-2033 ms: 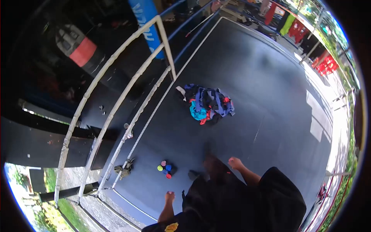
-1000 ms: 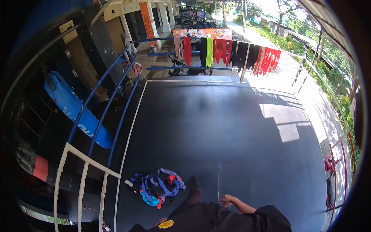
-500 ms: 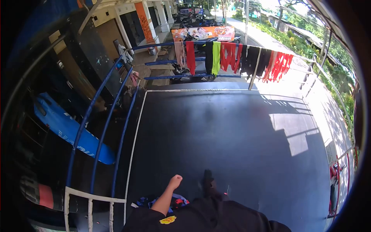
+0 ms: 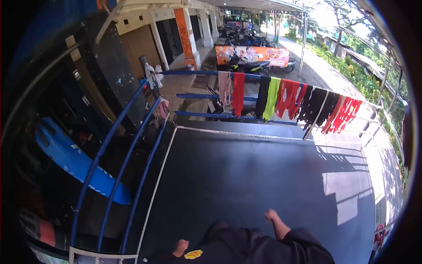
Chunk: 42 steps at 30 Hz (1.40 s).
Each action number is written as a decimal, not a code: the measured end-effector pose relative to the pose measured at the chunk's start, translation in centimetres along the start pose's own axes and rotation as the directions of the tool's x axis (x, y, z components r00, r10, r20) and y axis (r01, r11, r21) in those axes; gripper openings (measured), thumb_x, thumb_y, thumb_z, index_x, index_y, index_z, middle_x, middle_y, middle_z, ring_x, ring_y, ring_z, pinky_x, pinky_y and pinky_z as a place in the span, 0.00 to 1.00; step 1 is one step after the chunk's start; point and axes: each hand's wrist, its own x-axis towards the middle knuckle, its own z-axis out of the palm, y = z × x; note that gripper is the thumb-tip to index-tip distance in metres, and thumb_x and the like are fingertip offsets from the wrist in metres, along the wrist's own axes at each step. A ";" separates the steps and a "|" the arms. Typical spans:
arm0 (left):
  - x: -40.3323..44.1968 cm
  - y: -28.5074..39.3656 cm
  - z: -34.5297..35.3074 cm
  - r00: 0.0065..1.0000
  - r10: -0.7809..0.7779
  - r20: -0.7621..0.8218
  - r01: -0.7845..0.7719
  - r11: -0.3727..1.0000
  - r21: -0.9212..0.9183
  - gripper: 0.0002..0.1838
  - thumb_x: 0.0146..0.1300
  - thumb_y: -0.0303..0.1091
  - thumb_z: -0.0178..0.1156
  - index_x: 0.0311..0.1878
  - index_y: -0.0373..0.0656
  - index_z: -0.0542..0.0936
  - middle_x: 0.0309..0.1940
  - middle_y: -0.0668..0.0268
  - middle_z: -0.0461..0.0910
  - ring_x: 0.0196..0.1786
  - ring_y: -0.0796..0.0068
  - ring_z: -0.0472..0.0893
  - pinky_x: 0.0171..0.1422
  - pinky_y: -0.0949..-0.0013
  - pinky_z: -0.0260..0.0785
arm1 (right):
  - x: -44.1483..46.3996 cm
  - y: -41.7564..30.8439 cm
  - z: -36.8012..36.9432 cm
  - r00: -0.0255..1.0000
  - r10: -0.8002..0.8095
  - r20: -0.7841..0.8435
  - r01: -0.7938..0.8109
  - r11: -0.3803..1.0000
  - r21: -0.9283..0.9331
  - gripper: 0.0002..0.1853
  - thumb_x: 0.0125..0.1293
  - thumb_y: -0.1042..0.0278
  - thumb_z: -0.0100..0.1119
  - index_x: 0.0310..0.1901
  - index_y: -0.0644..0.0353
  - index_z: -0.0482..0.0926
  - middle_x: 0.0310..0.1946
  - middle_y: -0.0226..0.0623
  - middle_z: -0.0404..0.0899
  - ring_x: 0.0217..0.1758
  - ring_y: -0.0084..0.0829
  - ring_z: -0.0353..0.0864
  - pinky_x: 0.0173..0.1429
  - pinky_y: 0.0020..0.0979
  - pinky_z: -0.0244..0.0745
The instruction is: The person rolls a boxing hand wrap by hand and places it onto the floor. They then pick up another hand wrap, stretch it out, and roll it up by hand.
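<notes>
My left hand [image 4: 181, 247] is closed in a fist, low in the head view, close to the front of my black shirt [image 4: 246, 246] with its yellow emblem [image 4: 193, 254]. Farther right, my right hand [image 4: 271, 215] is held out in front of my body above the dark mat [image 4: 228, 176]. Its fingers are curled in, and nothing shows in either fist. Neither hand touches the ropes.
Blue ropes [image 4: 116, 189] run along the left side, with a blue punching bag [image 4: 79, 160] beyond them. Red, black and lime hand wraps [image 4: 290, 97] hang over the far ropes. Behind stand an orange banner [image 4: 250, 53] and parked motorbikes [image 4: 250, 66].
The view has tilted up and turned slightly left. My left hand has drawn back toward my body. My right hand has come into view at the front.
</notes>
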 end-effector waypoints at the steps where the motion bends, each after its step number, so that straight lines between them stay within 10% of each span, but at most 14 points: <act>1: 0.3 -0.9 0.3 0.773 -0.633 -0.041 0.619 0.766 -0.174 0.14 0.62 0.36 0.60 0.25 0.37 0.82 0.19 0.60 0.80 0.19 0.68 0.79 0.25 0.58 0.70 | 5.4 -1.7 -3.2 0.948 0.011 -0.319 0.021 0.995 0.097 0.17 0.67 0.55 0.60 0.40 0.63 0.84 0.33 0.48 0.86 0.33 0.51 0.86 0.41 0.47 0.81; 2: -1.0 -1.0 0.0 0.767 -0.641 -0.024 0.629 0.759 -0.168 0.14 0.62 0.36 0.60 0.25 0.37 0.82 0.19 0.60 0.80 0.19 0.68 0.79 0.25 0.58 0.70 | 9.1 -4.7 -8.4 0.932 -0.010 -0.362 0.124 0.948 0.293 0.20 0.68 0.55 0.62 0.51 0.63 0.81 0.37 0.45 0.86 0.32 0.45 0.86 0.38 0.44 0.81; 3: -0.7 -2.2 -0.9 0.965 -0.218 -0.144 0.174 0.948 -0.266 0.15 0.64 0.38 0.60 0.27 0.37 0.83 0.21 0.59 0.81 0.22 0.67 0.81 0.27 0.57 0.72 | 12.7 -8.1 -12.5 0.906 0.039 -0.421 0.188 0.854 0.485 0.16 0.69 0.59 0.63 0.50 0.63 0.81 0.33 0.40 0.85 0.30 0.35 0.85 0.37 0.37 0.81; 5: 0.7 -4.5 -3.5 0.656 0.615 -0.438 -0.745 0.622 -0.241 0.19 0.68 0.43 0.58 0.32 0.36 0.85 0.25 0.55 0.84 0.26 0.65 0.85 0.30 0.54 0.76 | 18.0 -13.6 -19.8 0.874 -0.005 -0.487 0.275 0.830 0.485 0.13 0.70 0.65 0.62 0.52 0.62 0.81 0.34 0.37 0.85 0.30 0.27 0.83 0.35 0.32 0.79; 11: 15.6 0.3 -12.2 0.935 0.352 -0.043 -0.349 0.935 0.065 0.20 0.70 0.44 0.58 0.33 0.36 0.86 0.27 0.53 0.85 0.29 0.61 0.86 0.35 0.52 0.77 | 27.9 -18.3 -18.3 0.873 0.081 -0.481 0.246 0.779 0.577 0.09 0.70 0.67 0.60 0.46 0.62 0.80 0.33 0.38 0.86 0.30 0.30 0.84 0.36 0.32 0.79; 14: 33.2 4.9 -14.8 0.984 0.162 0.075 -0.177 0.941 0.289 0.20 0.70 0.45 0.58 0.33 0.36 0.86 0.28 0.52 0.85 0.30 0.58 0.86 0.37 0.52 0.78 | 25.3 -17.0 -12.0 0.989 0.138 0.050 -0.146 0.894 0.423 0.19 0.67 0.51 0.61 0.46 0.60 0.84 0.41 0.49 0.87 0.45 0.50 0.87 0.50 0.48 0.82; 18: 52.7 13.0 -13.9 0.857 -0.315 0.408 0.105 0.882 0.460 0.21 0.71 0.48 0.59 0.36 0.36 0.87 0.36 0.47 0.87 0.41 0.50 0.88 0.51 0.51 0.79 | 22.3 -14.9 -3.8 0.968 -0.082 0.239 0.039 0.983 0.180 0.22 0.69 0.48 0.60 0.48 0.60 0.85 0.50 0.50 0.85 0.54 0.47 0.85 0.58 0.47 0.79; 26: 81.8 31.9 -15.8 0.978 0.176 0.112 -0.147 0.963 -0.226 0.13 0.72 0.36 0.62 0.53 0.40 0.83 0.39 0.61 0.86 0.42 0.72 0.86 0.50 0.65 0.79 | 43.0 -17.6 7.2 0.904 -0.417 0.096 0.363 0.866 0.343 0.14 0.65 0.55 0.65 0.33 0.59 0.85 0.38 0.48 0.87 0.43 0.43 0.87 0.47 0.44 0.81; 30: 86.9 30.5 -18.5 0.979 0.011 0.203 0.022 0.988 -0.156 0.14 0.71 0.40 0.64 0.53 0.43 0.83 0.37 0.64 0.85 0.36 0.73 0.85 0.42 0.68 0.77 | 38.3 -11.5 -16.7 0.807 -0.590 0.020 0.548 0.760 0.350 0.14 0.63 0.58 0.68 0.25 0.58 0.85 0.32 0.47 0.88 0.38 0.41 0.89 0.42 0.42 0.81; 31: 87.8 29.7 -19.8 0.955 -0.144 0.258 0.176 0.979 -0.106 0.14 0.71 0.43 0.64 0.50 0.44 0.83 0.36 0.65 0.85 0.33 0.75 0.83 0.35 0.69 0.74 | 52.7 -9.7 -13.9 0.884 0.107 0.455 -0.176 0.978 0.112 0.19 0.62 0.58 0.64 0.17 0.62 0.82 0.23 0.48 0.84 0.35 0.44 0.88 0.43 0.43 0.82; 32: 88.9 28.8 -20.4 0.906 -0.285 0.312 0.318 0.946 -0.058 0.14 0.71 0.46 0.64 0.48 0.46 0.83 0.35 0.67 0.84 0.29 0.76 0.81 0.28 0.70 0.72 | 54.2 -20.6 -26.2 0.853 0.478 0.211 -0.521 0.802 0.291 0.20 0.60 0.56 0.67 0.20 0.66 0.83 0.26 0.48 0.86 0.36 0.44 0.89 0.45 0.45 0.82; 36: 88.1 20.7 -23.6 0.959 -0.284 0.011 0.259 0.857 -0.445 0.06 0.72 0.37 0.59 0.42 0.48 0.82 0.22 0.69 0.78 0.19 0.77 0.76 0.21 0.70 0.67 | 75.9 -32.5 -40.5 0.808 -0.078 -0.584 0.257 0.938 0.231 0.40 0.58 0.35 0.71 0.63 0.60 0.79 0.53 0.58 0.83 0.64 0.53 0.80 0.72 0.45 0.72; 37: 87.2 20.6 -26.1 0.945 -0.326 0.013 0.314 0.899 -0.306 0.05 0.71 0.34 0.58 0.41 0.49 0.83 0.20 0.68 0.76 0.17 0.76 0.74 0.21 0.66 0.67 | 74.2 -40.0 -48.4 0.877 0.083 -0.473 0.047 0.966 0.256 0.63 0.44 0.27 0.77 0.70 0.71 0.64 0.72 0.60 0.67 0.76 0.57 0.67 0.77 0.46 0.64; 42: 98.9 22.4 -32.8 0.973 -0.163 0.163 0.192 0.965 -0.181 0.06 0.71 0.35 0.58 0.40 0.48 0.82 0.21 0.67 0.77 0.19 0.75 0.75 0.22 0.65 0.68 | 83.2 -48.9 -54.7 0.919 0.013 -0.394 0.229 0.795 0.561 0.49 0.53 0.38 0.74 0.66 0.71 0.73 0.68 0.61 0.73 0.72 0.55 0.71 0.77 0.46 0.63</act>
